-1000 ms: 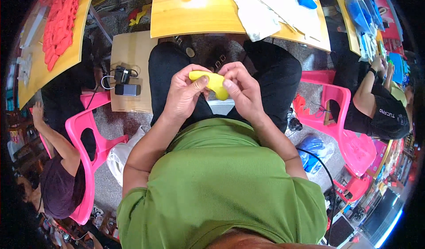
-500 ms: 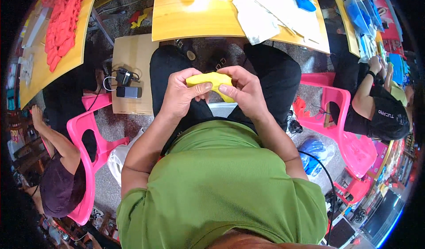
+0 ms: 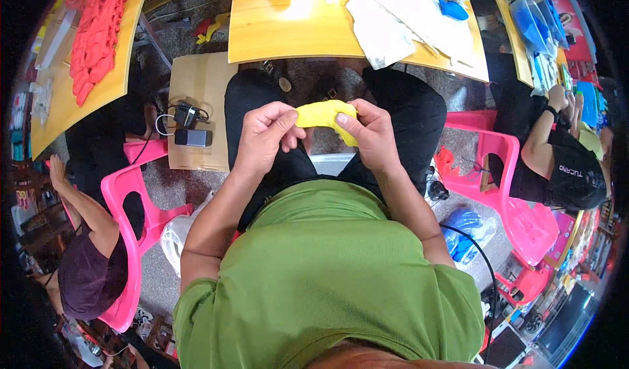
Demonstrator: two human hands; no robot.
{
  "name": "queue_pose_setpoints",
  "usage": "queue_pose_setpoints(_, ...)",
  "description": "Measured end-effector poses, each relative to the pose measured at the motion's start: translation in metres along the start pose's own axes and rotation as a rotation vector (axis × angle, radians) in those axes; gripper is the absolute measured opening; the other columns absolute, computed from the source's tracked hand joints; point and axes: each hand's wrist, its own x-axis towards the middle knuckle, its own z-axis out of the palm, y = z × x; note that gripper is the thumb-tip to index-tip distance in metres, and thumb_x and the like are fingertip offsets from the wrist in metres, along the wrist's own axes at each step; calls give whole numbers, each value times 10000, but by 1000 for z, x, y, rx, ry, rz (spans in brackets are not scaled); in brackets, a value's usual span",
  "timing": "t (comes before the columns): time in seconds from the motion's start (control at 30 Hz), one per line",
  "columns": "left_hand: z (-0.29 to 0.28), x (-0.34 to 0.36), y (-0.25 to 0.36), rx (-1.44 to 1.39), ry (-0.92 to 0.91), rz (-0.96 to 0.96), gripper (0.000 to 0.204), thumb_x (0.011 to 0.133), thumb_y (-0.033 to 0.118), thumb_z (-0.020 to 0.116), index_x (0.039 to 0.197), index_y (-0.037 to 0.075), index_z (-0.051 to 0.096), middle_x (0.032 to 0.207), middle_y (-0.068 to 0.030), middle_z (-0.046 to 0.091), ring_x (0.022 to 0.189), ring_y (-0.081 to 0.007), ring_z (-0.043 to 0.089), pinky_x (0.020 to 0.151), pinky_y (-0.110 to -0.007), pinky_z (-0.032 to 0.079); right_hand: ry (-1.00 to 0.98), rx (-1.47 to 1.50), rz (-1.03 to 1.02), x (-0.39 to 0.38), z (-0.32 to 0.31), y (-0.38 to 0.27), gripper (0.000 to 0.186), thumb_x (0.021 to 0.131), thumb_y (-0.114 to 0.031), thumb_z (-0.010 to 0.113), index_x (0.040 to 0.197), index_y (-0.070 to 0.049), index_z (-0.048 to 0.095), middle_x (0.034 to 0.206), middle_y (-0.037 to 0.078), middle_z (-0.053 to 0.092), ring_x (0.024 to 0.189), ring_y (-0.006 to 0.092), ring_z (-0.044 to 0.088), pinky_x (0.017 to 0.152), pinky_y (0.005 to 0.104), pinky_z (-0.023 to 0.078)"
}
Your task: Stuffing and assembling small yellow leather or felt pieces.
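At the right of the frame, you see one line of pale capital lettering across the black fabric short-sleeved shirt [image 3: 580, 184] of a seated co-worker [image 3: 541, 136]. Pale marks on the flat bright-pink panel [image 3: 576, 23], upper right, are too small for you to read.

Middle counter [image 3: 275, 41], seen from here, carries white sheets [image 3: 383, 31] and a small blue piece [image 3: 453, 10], left counter [image 3: 62, 120] has red pieces [image 3: 98, 35] heaped, speckled floor [image 3: 156, 274] has brown cardboard [image 3: 203, 87] and a blue bundle [image 3: 462, 228].
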Motion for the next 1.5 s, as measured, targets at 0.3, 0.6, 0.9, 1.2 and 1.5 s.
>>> queue_pose_setpoints(0.3,28,2,10,-105,20,5,185,897,154,588,1015,13,564,709,-24,613,526,-49,527,463,-177,409,-36,118,83,-2,5,-5,150,866,-154,627,903,-11,599,725,8,609,614,60,551,527,214,432)
queue_pose_setpoints(0.6,14,6,4,85,-19,-31,238,823,112,678,1023,19,588,758,-3,609,586,-42,515,538,-179,427,-216,-87,119,-7,-2,-25,237,849,-156,633,1021,-5,572,756,15,594,628,68,549,538,208,448)
queue_pose_setpoints(0.9,22,11,-24,-374,-237,-142,905,654,14,737,1418,62,255,1330,-99,435,1244,-188,395,959,-318,373,-189,-886,-293,5,9,13,249,814,-48,629,1035,-12,519,828,139,635,705,275,643,609,366,499)
queue_pose_setpoints(1.2,22,12,-14,-492,-245,-28,872,636,33,745,1384,28,295,1288,-106,491,1194,-212,471,946,-352,442,-20,-647,-222,-9,14,4,155,813,-80,642,917,7,566,703,40,564,625,119,528,568,265,422)
queue_pose_setpoints(1.5,10,18,-6,-223,-114,11,372,759,2,692,1114,3,579,882,-49,641,684,-100,591,557,-223,496,-149,-213,-40,-10,4,-11,182,827,-116,654,950,-1,587,790,6,605,663,59,533,582,198,414)
